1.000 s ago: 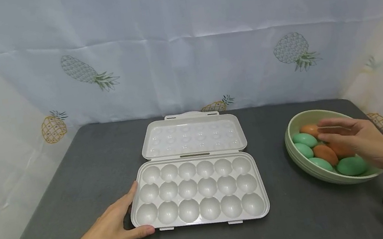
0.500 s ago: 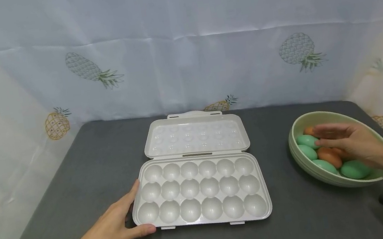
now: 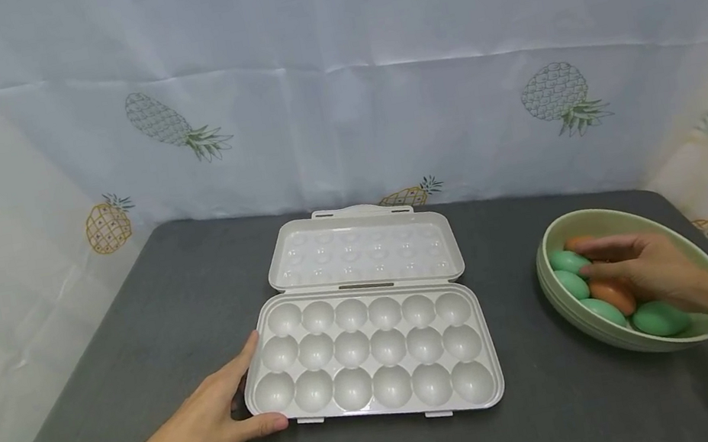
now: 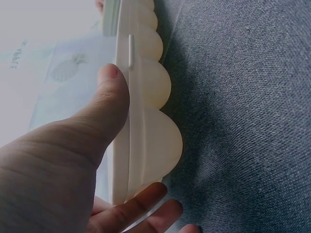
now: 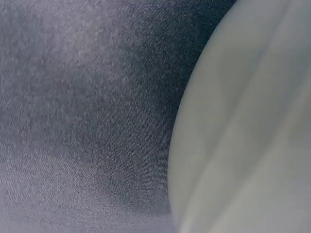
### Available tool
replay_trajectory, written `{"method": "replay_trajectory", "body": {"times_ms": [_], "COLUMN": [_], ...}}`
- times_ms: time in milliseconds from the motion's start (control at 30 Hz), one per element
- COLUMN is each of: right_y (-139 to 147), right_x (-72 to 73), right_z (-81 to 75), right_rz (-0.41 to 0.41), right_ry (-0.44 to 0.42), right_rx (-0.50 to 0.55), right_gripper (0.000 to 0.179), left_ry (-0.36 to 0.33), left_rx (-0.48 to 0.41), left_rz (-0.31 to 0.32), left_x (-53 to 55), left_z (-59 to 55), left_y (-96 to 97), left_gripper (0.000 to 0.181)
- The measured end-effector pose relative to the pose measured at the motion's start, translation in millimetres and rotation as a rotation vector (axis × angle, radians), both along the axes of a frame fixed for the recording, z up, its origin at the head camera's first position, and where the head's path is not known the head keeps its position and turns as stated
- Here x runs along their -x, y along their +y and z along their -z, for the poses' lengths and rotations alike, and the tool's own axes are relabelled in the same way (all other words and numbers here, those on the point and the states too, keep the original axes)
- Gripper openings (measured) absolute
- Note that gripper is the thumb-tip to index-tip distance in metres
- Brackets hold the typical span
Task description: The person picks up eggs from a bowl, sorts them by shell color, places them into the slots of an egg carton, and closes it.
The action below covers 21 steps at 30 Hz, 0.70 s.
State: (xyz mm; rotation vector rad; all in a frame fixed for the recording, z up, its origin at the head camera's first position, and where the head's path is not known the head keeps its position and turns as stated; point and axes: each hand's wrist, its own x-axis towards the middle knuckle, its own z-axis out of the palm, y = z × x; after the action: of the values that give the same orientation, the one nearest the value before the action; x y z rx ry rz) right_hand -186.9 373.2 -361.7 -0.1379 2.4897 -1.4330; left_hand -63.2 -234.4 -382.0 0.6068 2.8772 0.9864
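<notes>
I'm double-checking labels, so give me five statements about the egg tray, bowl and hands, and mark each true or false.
1. The lid of the egg tray is open. True.
2. An egg sits in the egg tray. False: it holds none.
3. The right hand is at the bowl. True.
4. The bowl holds only green eggs. False: orange eggs lie there too.
5. The left hand touches the bowl. False: the left hand touches the egg tray.

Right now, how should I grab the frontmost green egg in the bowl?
Probably from above, pinching across its rounded middle. The green egg lies on its side, long way left to right, its top uncovered, while the bowl walls it in at the front.
</notes>
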Motion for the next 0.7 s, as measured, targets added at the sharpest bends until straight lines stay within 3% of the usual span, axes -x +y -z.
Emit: {"method": "replay_trajectory", "body": {"times_ms": [700], "right_y": [-13.8], "right_x": [-7.9], "right_z": [5.9], "right_rz": [-0.003], "right_ry": [0.253], "right_rx": [-0.190], "right_gripper": [0.041], "left_ry": [-0.049], "left_rx": [-0.024], "left_rz": [0.001], "left_x": [0.0], "left_z": [-2.2], "left_y": [0.2], "left_gripper": [0.114]}}
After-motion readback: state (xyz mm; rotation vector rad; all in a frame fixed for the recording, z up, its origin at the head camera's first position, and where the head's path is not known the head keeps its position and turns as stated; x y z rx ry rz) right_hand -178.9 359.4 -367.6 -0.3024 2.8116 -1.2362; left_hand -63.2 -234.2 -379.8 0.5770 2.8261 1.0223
